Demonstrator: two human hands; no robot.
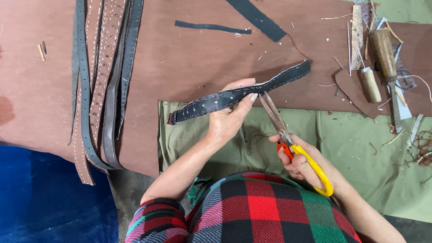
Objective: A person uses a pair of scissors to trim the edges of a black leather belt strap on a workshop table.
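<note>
- Stitched dark leather strap (211, 101), perforated along its length, held off the table in the left hand (230, 118); it runs from lower left to upper right over the edge of the brown leather sheet (189, 58) and the olive cloth (351, 144).
- Left hand: clamped on the strap near its middle, thumb on top, fingers wrapped beneath. Grip looks firm; strap sags only slightly at its free ends.
- Right hand (302, 163): closed round the yellow loop handle of the thread snips (288, 139). Blades stand slightly apart, tips just beside the left thumb and the strap's lower edge.
- Reddish stitching visible along the strap's edge at the point where the blades aim; cannot tell whether a loose thread end lies between the blades.
- Judged step: trimming at the stitched edge, with the blades lined up but not closed on anything visible.
- Judged need for the next move: tips must sit clear of the thumb and catch only thread, not the seam or the leather; the left hand has to keep the strap steady and taut at that spot.
- Surroundings: bundle of long studded straps (101, 81) well apart at left; two wooden-handled tools (378, 63) lying at right; thread scraps (420, 146) near the right edge.
</note>
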